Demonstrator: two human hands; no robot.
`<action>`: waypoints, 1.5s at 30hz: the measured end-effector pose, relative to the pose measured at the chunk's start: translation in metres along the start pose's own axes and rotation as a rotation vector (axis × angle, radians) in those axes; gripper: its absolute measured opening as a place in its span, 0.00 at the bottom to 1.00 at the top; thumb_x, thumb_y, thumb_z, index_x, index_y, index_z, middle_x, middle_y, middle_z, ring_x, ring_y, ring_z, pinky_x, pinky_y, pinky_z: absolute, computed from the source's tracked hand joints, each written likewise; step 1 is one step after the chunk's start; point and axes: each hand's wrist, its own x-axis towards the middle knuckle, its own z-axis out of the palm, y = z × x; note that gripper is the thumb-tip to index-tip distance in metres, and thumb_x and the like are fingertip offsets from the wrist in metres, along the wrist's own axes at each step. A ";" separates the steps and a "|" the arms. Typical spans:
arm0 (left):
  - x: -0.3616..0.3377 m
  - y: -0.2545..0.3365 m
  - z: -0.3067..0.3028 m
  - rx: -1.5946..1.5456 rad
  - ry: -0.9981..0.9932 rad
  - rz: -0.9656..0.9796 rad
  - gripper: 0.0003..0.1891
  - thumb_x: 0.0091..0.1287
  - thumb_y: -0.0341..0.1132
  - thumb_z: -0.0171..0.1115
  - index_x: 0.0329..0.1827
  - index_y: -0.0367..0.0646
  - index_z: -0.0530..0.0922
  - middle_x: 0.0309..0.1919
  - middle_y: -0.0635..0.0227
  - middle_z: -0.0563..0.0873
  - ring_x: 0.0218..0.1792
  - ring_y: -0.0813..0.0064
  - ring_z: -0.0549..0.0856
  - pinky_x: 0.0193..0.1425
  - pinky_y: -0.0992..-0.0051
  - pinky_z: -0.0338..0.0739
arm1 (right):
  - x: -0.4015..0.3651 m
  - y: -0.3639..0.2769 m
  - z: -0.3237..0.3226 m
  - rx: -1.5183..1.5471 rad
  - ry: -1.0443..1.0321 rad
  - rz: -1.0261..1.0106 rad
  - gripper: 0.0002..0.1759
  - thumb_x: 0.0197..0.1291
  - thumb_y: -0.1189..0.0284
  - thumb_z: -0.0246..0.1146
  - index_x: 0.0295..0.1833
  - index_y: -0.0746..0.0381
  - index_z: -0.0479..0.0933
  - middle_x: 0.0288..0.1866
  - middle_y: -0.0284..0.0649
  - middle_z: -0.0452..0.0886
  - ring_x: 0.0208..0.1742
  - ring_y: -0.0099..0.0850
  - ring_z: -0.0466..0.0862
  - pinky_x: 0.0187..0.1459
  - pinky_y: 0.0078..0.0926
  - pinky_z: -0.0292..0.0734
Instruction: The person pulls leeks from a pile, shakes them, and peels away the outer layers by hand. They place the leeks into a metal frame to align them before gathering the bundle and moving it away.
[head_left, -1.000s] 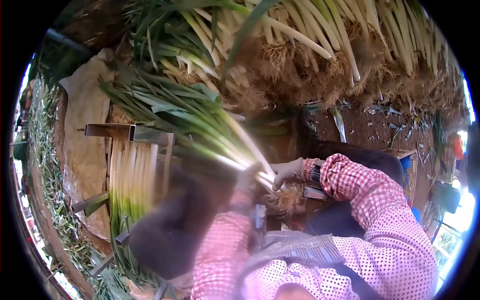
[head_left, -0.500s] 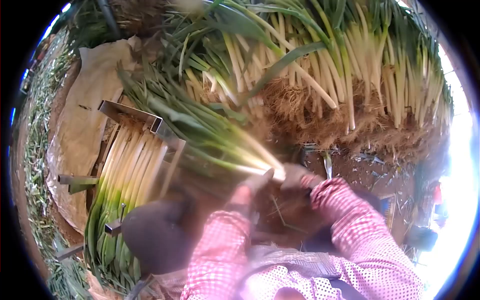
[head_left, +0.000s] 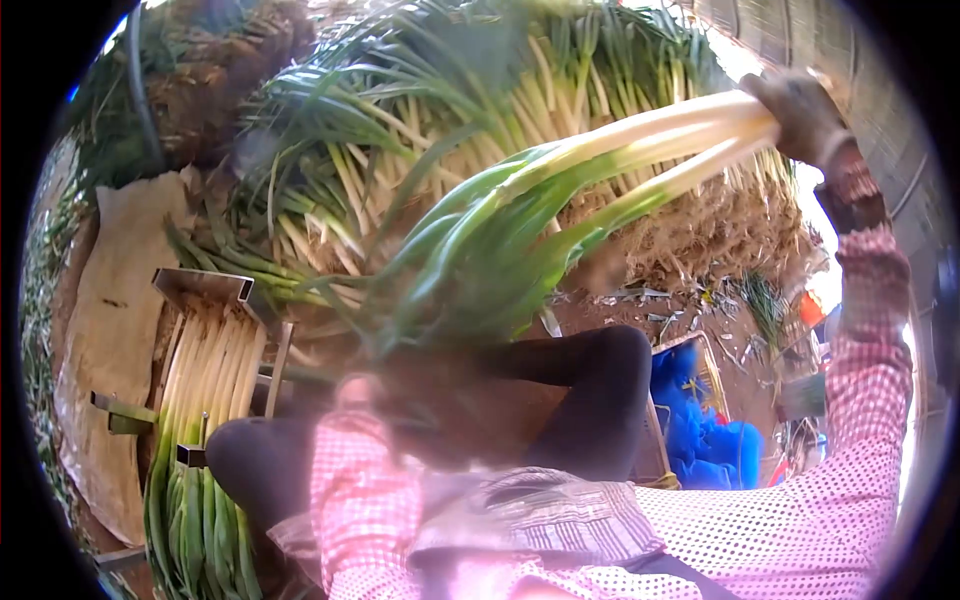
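My right hand [head_left: 800, 115] is raised at the upper right, wrapped round the white ends of a small bunch of long green onions [head_left: 625, 135]. The bunch slants down to the left, and its green leaves spread out above my lap. My left hand [head_left: 357, 388] is low over my lap, just below the leaf tips. It is smeared by motion and its fingers cannot be made out. To the left, a row of green onions [head_left: 205, 375] lies in a metal frame [head_left: 205, 285], white ends against the upper plate, leaves hanging toward me.
A large heap of unpeeled green onions [head_left: 690, 230], roots showing, fills the back. A tan sheet [head_left: 115, 330] lies left of the frame. To the right stands a crate with something blue [head_left: 715, 445] in it. My bent knee [head_left: 615, 385] rises between.
My right hand has swung up and right with the bunch. My left hand has left the white ends and moved left and down. The view has shifted too.
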 end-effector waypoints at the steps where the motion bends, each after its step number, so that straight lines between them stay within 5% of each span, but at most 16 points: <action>1: -0.023 0.001 -0.014 0.053 -0.029 0.007 0.27 0.60 0.50 0.70 0.56 0.41 0.84 0.57 0.56 0.84 0.58 0.61 0.83 0.64 0.66 0.77 | 0.004 0.001 -0.003 -0.023 0.007 -0.016 0.20 0.50 0.73 0.73 0.50 0.57 0.76 0.34 0.43 0.83 0.39 0.39 0.86 0.43 0.37 0.82; 4: -0.119 0.047 -0.108 -0.411 0.340 0.029 0.30 0.57 0.57 0.68 0.52 0.39 0.84 0.47 0.51 0.88 0.51 0.54 0.86 0.60 0.66 0.78 | 0.021 -0.013 -0.001 0.001 -0.039 -0.016 0.21 0.50 0.72 0.72 0.51 0.57 0.77 0.35 0.43 0.84 0.37 0.38 0.86 0.41 0.36 0.82; 6: -0.206 0.086 -0.140 -0.519 0.928 0.274 0.40 0.53 0.59 0.72 0.62 0.38 0.75 0.54 0.46 0.82 0.56 0.56 0.82 0.63 0.64 0.75 | 0.028 -0.022 -0.010 0.041 -0.053 0.023 0.22 0.49 0.72 0.72 0.52 0.58 0.77 0.35 0.43 0.84 0.36 0.37 0.86 0.40 0.35 0.83; 10: -0.214 0.172 -0.123 -0.471 1.405 0.461 0.49 0.53 0.56 0.75 0.74 0.44 0.60 0.70 0.51 0.66 0.70 0.55 0.68 0.74 0.55 0.63 | 0.011 -0.028 -0.052 0.141 -0.045 0.164 0.24 0.49 0.72 0.71 0.54 0.59 0.77 0.36 0.43 0.84 0.34 0.35 0.86 0.38 0.34 0.83; 13: -0.231 0.199 -0.143 -0.774 1.730 0.631 0.39 0.56 0.61 0.71 0.62 0.44 0.70 0.55 0.55 0.78 0.54 0.60 0.78 0.63 0.55 0.72 | -0.019 -0.042 -0.119 0.220 0.007 0.322 0.25 0.48 0.72 0.71 0.55 0.59 0.77 0.37 0.43 0.84 0.33 0.34 0.86 0.36 0.33 0.83; 17: -0.258 0.167 -0.205 -0.940 2.269 0.793 0.32 0.57 0.66 0.69 0.45 0.44 0.78 0.33 0.64 0.83 0.33 0.68 0.83 0.47 0.62 0.78 | -0.055 -0.094 -0.245 0.321 0.080 0.603 0.26 0.48 0.72 0.70 0.57 0.60 0.78 0.38 0.43 0.85 0.31 0.32 0.86 0.34 0.31 0.84; 20: -0.307 0.096 -0.250 -0.661 2.509 0.665 0.30 0.56 0.61 0.70 0.48 0.45 0.78 0.36 0.64 0.84 0.37 0.65 0.83 0.48 0.61 0.78 | -0.072 -0.147 -0.338 0.391 0.135 0.818 0.28 0.47 0.72 0.70 0.58 0.61 0.78 0.39 0.43 0.85 0.30 0.31 0.86 0.32 0.30 0.84; 26: -0.467 -0.090 -0.189 0.266 2.357 0.002 0.30 0.53 0.53 0.74 0.54 0.48 0.77 0.41 0.64 0.85 0.43 0.61 0.83 0.51 0.59 0.77 | 0.009 -0.169 -0.351 0.563 0.342 0.841 0.28 0.50 0.74 0.69 0.60 0.66 0.76 0.45 0.44 0.85 0.38 0.32 0.86 0.40 0.31 0.84; 30: -0.573 -0.190 -0.083 0.738 1.984 -0.652 0.32 0.51 0.48 0.77 0.58 0.50 0.76 0.45 0.64 0.85 0.47 0.57 0.83 0.53 0.58 0.77 | 0.191 -0.249 -0.267 0.850 1.249 -0.231 0.25 0.52 0.73 0.69 0.58 0.61 0.77 0.43 0.43 0.85 0.39 0.34 0.86 0.40 0.34 0.83; 32: -0.583 -0.209 -0.035 0.829 1.768 -0.936 0.33 0.50 0.45 0.78 0.60 0.51 0.76 0.46 0.64 0.86 0.49 0.56 0.83 0.53 0.57 0.77 | 0.274 -0.359 -0.254 1.030 1.399 -0.705 0.24 0.53 0.73 0.70 0.57 0.58 0.78 0.41 0.43 0.84 0.39 0.35 0.85 0.40 0.36 0.82; 34: -0.540 -0.210 0.002 0.754 1.497 -1.196 0.30 0.51 0.46 0.78 0.58 0.53 0.77 0.46 0.63 0.86 0.49 0.54 0.84 0.51 0.59 0.79 | 0.309 -0.479 -0.275 1.214 1.127 -0.927 0.21 0.54 0.73 0.67 0.56 0.56 0.79 0.41 0.43 0.85 0.40 0.36 0.86 0.40 0.37 0.81; 36: -0.459 -0.234 0.035 0.453 1.221 -1.300 0.30 0.51 0.40 0.75 0.59 0.50 0.77 0.47 0.60 0.85 0.52 0.54 0.82 0.55 0.56 0.76 | 0.333 -0.582 -0.282 1.313 0.691 -1.070 0.18 0.55 0.74 0.63 0.53 0.55 0.80 0.42 0.43 0.85 0.42 0.37 0.86 0.38 0.39 0.81; 38: -0.373 -0.268 0.054 0.036 1.059 -1.280 0.25 0.50 0.33 0.72 0.55 0.48 0.78 0.45 0.56 0.84 0.51 0.52 0.82 0.56 0.57 0.77 | 0.360 -0.668 -0.243 1.141 0.471 -1.112 0.18 0.59 0.74 0.62 0.56 0.54 0.79 0.42 0.43 0.85 0.44 0.39 0.87 0.45 0.39 0.83; 40: -0.292 -0.305 0.074 -0.127 0.606 -1.302 0.34 0.44 0.46 0.79 0.56 0.52 0.75 0.49 0.61 0.83 0.54 0.58 0.81 0.58 0.60 0.76 | 0.378 -0.709 -0.201 1.006 0.220 -1.072 0.19 0.59 0.75 0.62 0.58 0.56 0.78 0.48 0.45 0.85 0.50 0.40 0.86 0.49 0.39 0.81; 44: -0.256 -0.315 0.061 -0.009 0.937 -0.960 0.39 0.38 0.58 0.81 0.51 0.49 0.74 0.48 0.64 0.80 0.55 0.59 0.76 0.59 0.59 0.72 | 0.407 -0.719 -0.163 1.182 0.023 -0.798 0.22 0.59 0.83 0.58 0.59 0.58 0.76 0.65 0.50 0.77 0.63 0.43 0.79 0.63 0.41 0.74; 45: -0.244 -0.319 0.064 0.008 0.970 -0.939 0.40 0.38 0.63 0.78 0.49 0.48 0.75 0.46 0.64 0.80 0.54 0.58 0.75 0.57 0.59 0.72 | 0.406 -0.731 -0.153 1.159 0.159 -0.742 0.25 0.55 0.81 0.60 0.60 0.56 0.76 0.65 0.49 0.76 0.66 0.44 0.77 0.66 0.43 0.70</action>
